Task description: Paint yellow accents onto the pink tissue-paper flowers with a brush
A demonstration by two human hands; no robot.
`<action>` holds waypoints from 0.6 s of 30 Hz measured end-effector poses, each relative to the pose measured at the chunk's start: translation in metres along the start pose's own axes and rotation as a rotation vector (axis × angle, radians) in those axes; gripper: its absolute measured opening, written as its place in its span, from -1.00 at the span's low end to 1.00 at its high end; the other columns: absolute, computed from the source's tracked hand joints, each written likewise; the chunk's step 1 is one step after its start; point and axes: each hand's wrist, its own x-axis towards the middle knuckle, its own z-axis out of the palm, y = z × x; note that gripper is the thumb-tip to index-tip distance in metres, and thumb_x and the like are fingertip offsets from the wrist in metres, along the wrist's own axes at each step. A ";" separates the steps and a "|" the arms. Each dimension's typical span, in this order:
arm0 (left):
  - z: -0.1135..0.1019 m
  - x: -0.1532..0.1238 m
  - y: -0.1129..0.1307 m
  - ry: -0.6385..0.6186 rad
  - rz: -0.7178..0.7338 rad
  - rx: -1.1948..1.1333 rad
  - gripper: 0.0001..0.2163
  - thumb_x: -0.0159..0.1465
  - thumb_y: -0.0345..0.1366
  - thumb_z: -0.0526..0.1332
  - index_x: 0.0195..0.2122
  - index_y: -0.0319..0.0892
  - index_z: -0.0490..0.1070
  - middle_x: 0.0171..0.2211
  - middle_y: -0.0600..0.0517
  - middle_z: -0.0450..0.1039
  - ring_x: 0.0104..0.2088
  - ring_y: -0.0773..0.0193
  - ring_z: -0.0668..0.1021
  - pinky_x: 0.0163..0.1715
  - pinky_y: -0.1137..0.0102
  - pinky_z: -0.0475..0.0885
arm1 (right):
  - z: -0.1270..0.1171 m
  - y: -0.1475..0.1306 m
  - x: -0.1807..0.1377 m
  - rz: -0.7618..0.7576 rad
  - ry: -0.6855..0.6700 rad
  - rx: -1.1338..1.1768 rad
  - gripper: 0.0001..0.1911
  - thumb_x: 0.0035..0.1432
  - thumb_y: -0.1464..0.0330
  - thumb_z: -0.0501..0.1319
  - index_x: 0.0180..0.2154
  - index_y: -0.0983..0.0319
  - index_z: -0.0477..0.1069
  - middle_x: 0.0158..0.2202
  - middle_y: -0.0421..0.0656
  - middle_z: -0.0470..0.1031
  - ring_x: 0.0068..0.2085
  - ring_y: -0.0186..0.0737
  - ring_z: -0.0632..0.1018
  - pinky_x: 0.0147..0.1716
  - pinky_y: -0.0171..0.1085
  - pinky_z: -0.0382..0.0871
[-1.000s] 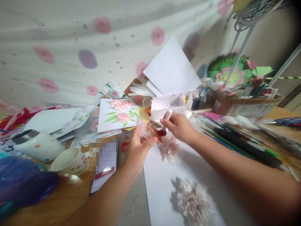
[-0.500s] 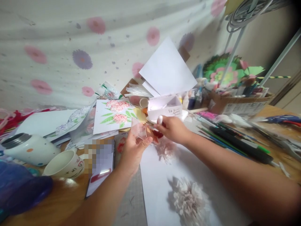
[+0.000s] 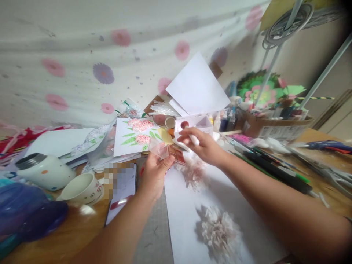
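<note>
My left hand [image 3: 156, 172] is closed around a small eyeshadow palette [image 3: 176, 154] with reddish-brown pans and a clear lid flipped back. Just above and to the right, my right hand [image 3: 202, 145] grips a short white-handled applicator [image 3: 194, 139]. A round dark red end shows above its fingers, in front of the white box; most of the handle is hidden. Beneath the hands, one pale pinkish paper flower [image 3: 194, 175] rests on a white sheet [image 3: 184, 220]. A second ruffled flower [image 3: 220, 231] lies nearer to me on that sheet.
Behind the hands stands a white box [image 3: 207, 124]. Flower drawings [image 3: 132, 143], a phone [image 3: 123, 198], a mug [image 3: 82, 189] and a white bottle [image 3: 49, 172] are at left. Pens [image 3: 280, 172], scissors [image 3: 327, 167] and a cardboard box [image 3: 277, 126] occupy the right side.
My right hand has lifted slightly away from the palette and turned the applicator, so its dark red end now points up. My left hand still holds the palette. The view has shifted a little.
</note>
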 end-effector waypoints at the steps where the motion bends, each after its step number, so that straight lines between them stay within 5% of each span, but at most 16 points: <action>1: 0.001 -0.001 0.000 -0.010 0.002 -0.007 -0.37 0.00 -0.12 0.53 0.07 -0.08 0.36 0.03 -0.04 0.53 0.01 0.10 0.56 0.00 0.23 0.44 | -0.001 -0.006 -0.001 -0.010 -0.055 -0.011 -0.58 0.20 0.06 0.25 -0.04 0.19 0.34 -0.13 -0.06 0.60 -0.14 -0.12 0.62 -0.19 -0.17 0.47; 4: 0.006 -0.007 -0.001 -0.048 0.018 -0.013 -0.35 0.00 -0.08 0.52 0.08 -0.08 0.34 0.09 -0.10 0.48 0.06 0.05 0.55 0.03 0.19 0.44 | -0.005 -0.027 -0.011 -0.021 -0.194 -0.063 -0.37 -0.20 0.13 0.52 -0.13 0.20 0.33 -0.31 -0.17 0.59 -0.34 -0.15 0.59 -0.33 -0.23 0.44; 8: 0.024 -0.027 0.001 -0.154 0.057 0.032 -0.39 0.05 0.01 0.47 0.07 -0.06 0.35 0.11 -0.11 0.47 0.04 0.02 0.57 -0.03 0.20 0.49 | -0.015 -0.050 -0.036 0.023 -0.185 -0.156 -0.57 -0.07 0.35 0.41 -0.18 0.18 0.26 -0.40 -0.22 0.56 -0.42 -0.21 0.56 -0.40 -0.27 0.39; 12: 0.030 -0.052 0.015 -0.240 0.066 0.218 -0.32 -0.01 0.01 0.49 0.12 -0.07 0.38 0.04 -0.16 0.54 -0.10 0.01 0.63 -0.10 0.16 0.53 | -0.028 -0.058 -0.068 0.054 -0.114 -0.210 -0.68 -0.03 0.32 0.35 -0.27 0.14 0.25 -0.44 -0.22 0.55 -0.45 -0.19 0.56 -0.43 -0.25 0.39; 14: 0.012 -0.063 0.024 -0.175 0.059 0.391 -0.29 -0.12 -0.10 0.56 0.09 -0.07 0.42 0.04 -0.18 0.53 -0.08 -0.04 0.62 -0.05 0.10 0.51 | -0.036 -0.055 -0.081 0.073 -0.044 -0.225 -0.69 0.00 0.26 0.34 -0.27 0.13 0.24 -0.44 -0.21 0.55 -0.43 -0.16 0.56 -0.40 -0.21 0.40; 18: -0.061 -0.080 0.043 0.223 0.085 0.799 -0.44 0.08 -0.11 0.37 0.11 -0.08 0.34 0.17 -0.18 0.39 0.15 -0.15 0.45 0.20 -0.06 0.26 | -0.050 -0.045 -0.098 0.110 0.081 -0.247 -0.68 0.01 0.18 0.33 -0.27 0.12 0.25 -0.43 -0.18 0.56 -0.42 -0.10 0.56 -0.38 -0.16 0.39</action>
